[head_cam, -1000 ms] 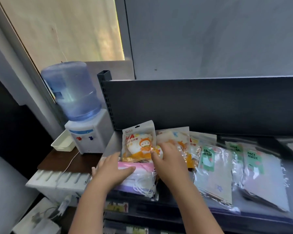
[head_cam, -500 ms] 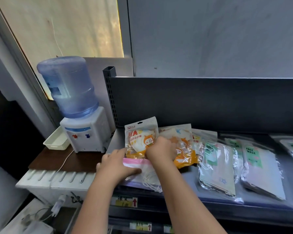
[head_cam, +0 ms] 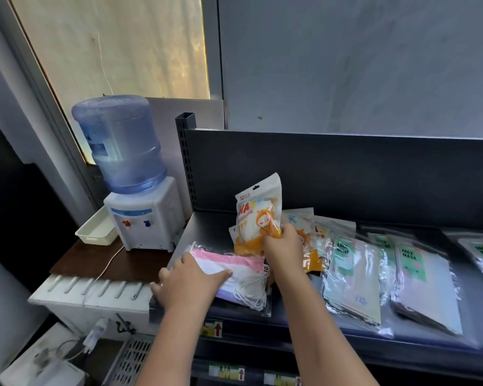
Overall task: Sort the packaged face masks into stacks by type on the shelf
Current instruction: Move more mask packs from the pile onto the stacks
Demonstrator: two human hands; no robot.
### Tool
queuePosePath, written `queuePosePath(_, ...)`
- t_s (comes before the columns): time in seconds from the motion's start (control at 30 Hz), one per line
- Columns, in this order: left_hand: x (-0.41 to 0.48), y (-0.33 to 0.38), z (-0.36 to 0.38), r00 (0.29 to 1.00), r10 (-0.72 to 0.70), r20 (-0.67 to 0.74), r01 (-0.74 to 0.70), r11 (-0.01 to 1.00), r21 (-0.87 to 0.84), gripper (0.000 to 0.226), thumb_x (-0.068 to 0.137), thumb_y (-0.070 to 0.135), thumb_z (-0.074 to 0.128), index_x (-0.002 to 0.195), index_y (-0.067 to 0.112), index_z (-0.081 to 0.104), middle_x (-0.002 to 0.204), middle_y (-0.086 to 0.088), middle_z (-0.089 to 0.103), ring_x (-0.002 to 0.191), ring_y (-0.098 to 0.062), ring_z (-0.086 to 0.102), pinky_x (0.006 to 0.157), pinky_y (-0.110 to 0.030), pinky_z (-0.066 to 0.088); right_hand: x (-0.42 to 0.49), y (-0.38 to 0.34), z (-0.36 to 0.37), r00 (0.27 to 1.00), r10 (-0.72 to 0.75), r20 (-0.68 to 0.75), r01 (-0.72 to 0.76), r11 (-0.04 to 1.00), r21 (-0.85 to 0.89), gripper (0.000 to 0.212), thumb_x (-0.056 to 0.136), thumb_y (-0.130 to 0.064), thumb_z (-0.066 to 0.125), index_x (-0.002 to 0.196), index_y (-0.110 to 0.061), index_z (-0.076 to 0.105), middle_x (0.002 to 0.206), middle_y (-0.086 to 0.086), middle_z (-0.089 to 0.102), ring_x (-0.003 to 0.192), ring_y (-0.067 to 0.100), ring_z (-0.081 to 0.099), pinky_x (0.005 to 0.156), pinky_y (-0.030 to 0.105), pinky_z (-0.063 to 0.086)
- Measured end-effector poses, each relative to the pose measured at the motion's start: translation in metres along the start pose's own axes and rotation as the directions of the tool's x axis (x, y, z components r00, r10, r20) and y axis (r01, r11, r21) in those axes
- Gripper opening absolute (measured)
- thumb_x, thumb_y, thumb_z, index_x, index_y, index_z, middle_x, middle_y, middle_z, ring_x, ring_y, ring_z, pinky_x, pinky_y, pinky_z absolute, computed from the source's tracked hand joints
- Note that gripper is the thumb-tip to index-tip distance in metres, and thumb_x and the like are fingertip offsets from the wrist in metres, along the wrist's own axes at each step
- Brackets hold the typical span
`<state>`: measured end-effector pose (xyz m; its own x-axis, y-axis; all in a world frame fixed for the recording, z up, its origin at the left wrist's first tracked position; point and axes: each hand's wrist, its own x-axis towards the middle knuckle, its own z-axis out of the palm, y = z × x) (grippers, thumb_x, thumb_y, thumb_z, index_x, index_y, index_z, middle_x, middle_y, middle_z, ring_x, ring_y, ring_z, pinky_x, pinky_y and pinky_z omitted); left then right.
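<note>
Dark shelf (head_cam: 304, 316): left hand (head_cam: 190, 280) flattens the pink pack (head_cam: 234, 267) (steadying it), right hand (head_cam: 283, 245) grips the orange pack (head_cam: 255, 215) upright, probably for restacking.

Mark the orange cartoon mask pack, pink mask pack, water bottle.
orange cartoon mask pack (head_cam: 253, 215): head view, printed front, upper half.
pink mask pack (head_cam: 229, 259): head view, pink top band.
water bottle (head_cam: 120, 143): head view, middle of blue body.

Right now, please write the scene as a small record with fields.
left hand: rests flat on the pink-and-white pack
right hand: grips the orange cartoon pack by its lower part
orange cartoon pack: held nearly upright, above the shelf
pink-and-white pack: lies at the shelf's left front
green-label packs: lie to the right
beside shelf: water dispenser, on the left
</note>
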<state>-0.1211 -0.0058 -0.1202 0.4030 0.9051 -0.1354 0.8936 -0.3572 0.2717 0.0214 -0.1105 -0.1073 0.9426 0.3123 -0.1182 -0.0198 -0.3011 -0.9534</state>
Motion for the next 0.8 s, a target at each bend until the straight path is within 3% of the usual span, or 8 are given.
queuePosePath(0.17,-0.011,0.014,0.000,0.998,0.037,-0.043,-0.044,0.980,-0.194,0.100,0.066,0.073,0.080,0.149,0.030,0.044,0.150,0.001,0.057,0.137,-0.031,0.051,0.108,-0.052,0.042,-0.012,0.006,-0.007,0.997,-0.072,-0.021,0.074,0.992,0.106,0.008,0.092,-0.018,0.060,0.096,-0.023,0.057,0.090,-0.001,0.069,0.080,0.023,0.068,0.064,0.043,0.057)
queuePosePath(0.3,-0.013,0.012,0.003,0.967,-0.007,-0.253,-0.171,0.721,-0.671,0.084,0.071,0.017,0.095,0.145,0.017,0.055,0.153,-0.006,0.047,0.120,-0.028,0.061,0.094,-0.038,0.047,-0.019,0.012,-0.017,0.989,-0.123,-0.087,0.139,0.965,0.222,0.014,0.095,-0.013,0.060,0.101,-0.025,0.059,0.093,-0.005,0.068,0.081,0.018,0.068,0.059,0.032,0.055)
queuePosePath(0.37,-0.007,0.013,0.003,0.963,-0.190,-0.189,-0.085,0.453,-0.888,0.079,0.069,0.002,0.094,0.140,0.010,0.058,0.153,-0.011,0.044,0.119,-0.024,0.063,0.095,-0.038,0.052,-0.020,0.017,-0.023,0.985,-0.111,-0.135,0.150,0.934,0.323,0.017,0.097,-0.017,0.063,0.105,-0.032,0.060,0.097,-0.005,0.070,0.084,0.019,0.071,0.065,0.037,0.061)
queuePosePath(0.43,0.002,0.016,0.004,0.957,-0.284,0.053,0.060,0.016,-0.998,0.076,0.068,-0.004,0.091,0.136,0.010,0.060,0.141,-0.018,0.059,0.120,-0.029,0.067,0.099,-0.043,0.056,-0.022,0.021,-0.027,0.984,-0.070,-0.166,0.136,0.893,0.429,0.022,0.097,-0.019,0.065,0.105,-0.040,0.061,0.101,-0.004,0.073,0.089,0.021,0.073,0.072,0.043,0.064)
queuePosePath(0.53,0.002,0.028,-0.002,0.942,-0.060,0.331,0.269,-0.458,-0.848,0.042,0.083,-0.002,0.078,0.123,0.003,0.067,0.121,-0.021,0.072,0.105,-0.032,0.072,0.090,-0.044,0.058,-0.026,0.021,-0.032,0.976,-0.013,-0.217,0.133,0.827,0.546,0.029,0.097,-0.015,0.066,0.110,-0.040,0.060,0.106,-0.005,0.073,0.091,0.013,0.074,0.076,0.037,0.064)
queuePosePath(0.63,-0.021,0.042,-0.004,0.906,0.160,0.393,0.422,-0.429,-0.799,0.014,0.095,0.004,0.063,0.107,0.003,0.070,0.107,-0.019,0.075,0.098,-0.033,0.071,0.086,-0.046,0.057,-0.027,0.014,-0.038,0.963,0.037,-0.268,0.146,0.765,0.627,0.029,0.097,-0.011,0.066,0.118,-0.030,0.059,0.107,-0.004,0.074,0.085,0.010,0.075,0.070,0.032,0.063)
queuePosePath(0.7,-0.031,0.047,0.002,0.869,0.281,0.406,0.478,-0.267,-0.837,0.021,0.089,-0.007,0.051,0.102,-0.002,0.068,0.097,-0.022,0.073,0.091,-0.038,0.071,0.087,-0.049,0.059,-0.028,0.010,-0.046,0.964,0.071,-0.256,0.130,0.715,0.687,0.031,0.098,-0.010,0.067,0.122,-0.028,0.059,0.107,-0.003,0.074,0.077,0.005,0.075,0.068,0.029,0.061)
queuePosePath(0.8,-0.033,0.050,0.011,0.861,0.317,0.398,0.437,-0.057,-0.898,0.023,0.083,-0.017,0.045,0.090,-0.002,0.061,0.074,-0.016,0.064,0.063,-0.029,0.067,0.061,-0.040,0.062,-0.027,0.010,-0.063,0.971,0.077,-0.228,0.115,0.684,0.721,0.034,0.097,-0.008,0.069,0.120,-0.033,0.060,0.111,-0.003,0.076,0.093,0.011,0.076,0.079,0.037,0.064)
